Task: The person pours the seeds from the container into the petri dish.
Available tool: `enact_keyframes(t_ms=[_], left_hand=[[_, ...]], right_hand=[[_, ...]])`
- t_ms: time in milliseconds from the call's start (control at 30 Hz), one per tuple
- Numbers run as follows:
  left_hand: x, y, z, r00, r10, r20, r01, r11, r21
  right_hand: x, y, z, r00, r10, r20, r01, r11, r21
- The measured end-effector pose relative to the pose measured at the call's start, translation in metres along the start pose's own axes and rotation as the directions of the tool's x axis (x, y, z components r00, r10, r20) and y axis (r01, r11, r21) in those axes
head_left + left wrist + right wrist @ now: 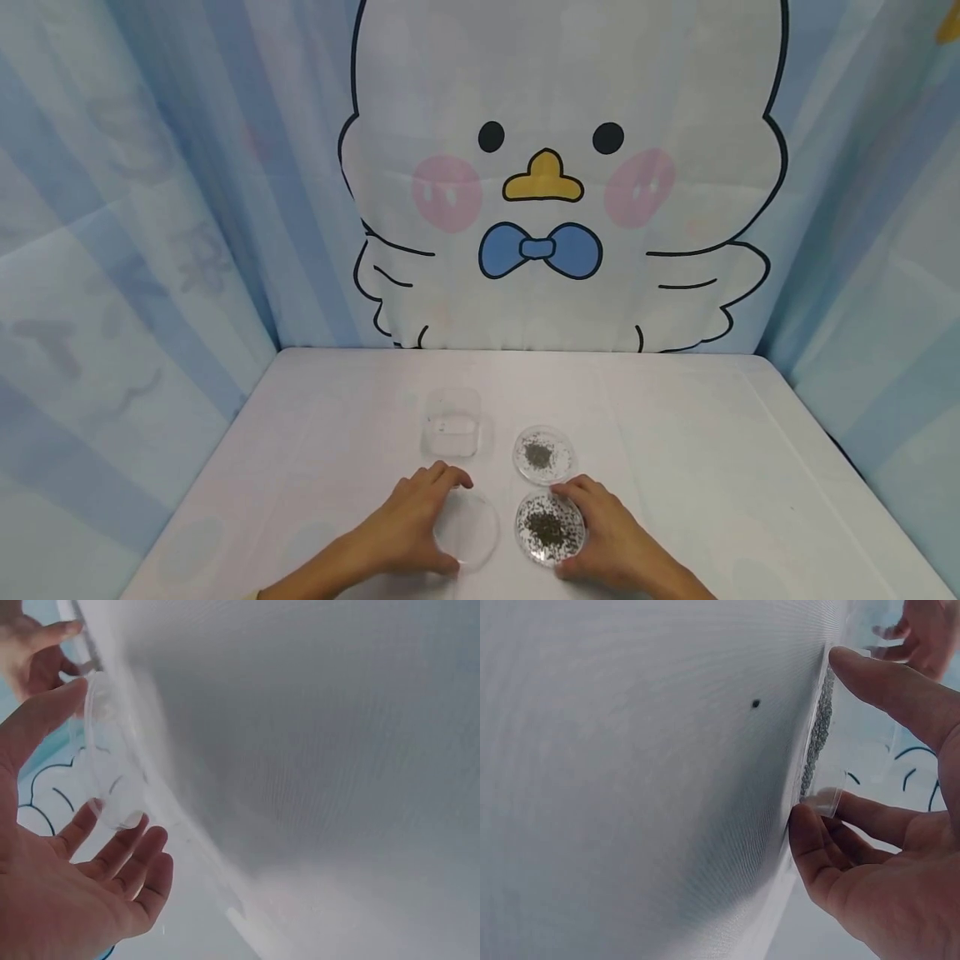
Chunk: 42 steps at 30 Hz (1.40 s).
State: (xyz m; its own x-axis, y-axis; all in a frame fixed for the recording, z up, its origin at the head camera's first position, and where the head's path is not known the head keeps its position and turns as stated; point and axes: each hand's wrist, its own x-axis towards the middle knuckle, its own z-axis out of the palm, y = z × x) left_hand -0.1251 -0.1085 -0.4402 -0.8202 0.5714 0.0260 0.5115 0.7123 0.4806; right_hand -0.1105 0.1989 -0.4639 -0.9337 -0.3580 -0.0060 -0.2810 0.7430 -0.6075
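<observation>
My left hand (414, 521) grips a clear, round plastic dish (474, 530) by its rim, thumb on the near side and fingers on the far side. In the left wrist view this see-through dish (112, 765) stands between thumb and fingertips, with nothing visible inside. Just to its right, my right hand (611, 533) holds a round clear dish of dark granules (550, 527) by its right side. The right wrist view shows the granules (819, 731) as a layer along the bottom, with thumb and fingers on opposite edges of the wall.
Behind the right-hand dish sits another clear round dish (543, 455) with a smaller heap of dark granules. A clear square container (452, 423) stands behind the left-hand dish. One dark speck (756, 703) lies on the white tabletop. Patterned curtains (150, 208) enclose the table.
</observation>
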Motion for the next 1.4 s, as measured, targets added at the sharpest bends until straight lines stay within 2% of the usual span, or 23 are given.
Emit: enact_keyframes(t_ms=[200,300,433,600,700,767,867,1133,1400], left_hand=[[-0.001,0.000,-0.014,1.000,-0.014,-0.006,0.013,0.991,-0.133],[0.001,-0.004,-0.016,0.999,0.022,-0.039,-0.029,0.980,-0.198],[0.008,-0.003,-0.016,0.995,0.067,-0.072,-0.086,0.944,-0.318],[0.020,0.003,-0.013,0.993,0.084,-0.086,-0.114,0.882,-0.457],[0.027,0.007,-0.009,0.992,0.096,-0.084,-0.125,0.853,-0.507],[0.031,0.010,-0.007,0.992,0.102,-0.073,-0.125,0.844,-0.521],[0.036,0.014,-0.003,0.992,0.112,-0.058,-0.126,0.850,-0.512],[0.046,0.020,0.004,0.992,0.126,-0.029,-0.126,0.896,-0.426],[0.054,0.028,0.015,0.984,0.176,0.019,-0.167,0.960,-0.226]], right_hand=[[0.000,0.001,0.000,1.000,-0.001,0.006,0.001,1.000,-0.001],[0.001,0.001,0.000,1.000,0.004,0.012,-0.004,1.000,0.006],[0.001,0.000,0.000,1.000,0.013,0.021,-0.014,1.000,0.021],[0.002,0.000,0.000,0.999,0.021,0.026,-0.021,0.999,0.025],[0.002,0.000,0.000,0.999,0.024,0.026,-0.025,1.000,0.018],[0.001,-0.001,0.000,0.999,0.025,0.026,-0.025,1.000,0.014],[0.001,-0.001,-0.001,1.000,0.018,0.023,-0.019,1.000,0.011],[0.001,0.000,-0.001,1.000,-0.012,0.013,0.012,1.000,0.004],[0.001,0.002,-0.001,1.000,-0.028,0.008,0.028,1.000,0.008]])
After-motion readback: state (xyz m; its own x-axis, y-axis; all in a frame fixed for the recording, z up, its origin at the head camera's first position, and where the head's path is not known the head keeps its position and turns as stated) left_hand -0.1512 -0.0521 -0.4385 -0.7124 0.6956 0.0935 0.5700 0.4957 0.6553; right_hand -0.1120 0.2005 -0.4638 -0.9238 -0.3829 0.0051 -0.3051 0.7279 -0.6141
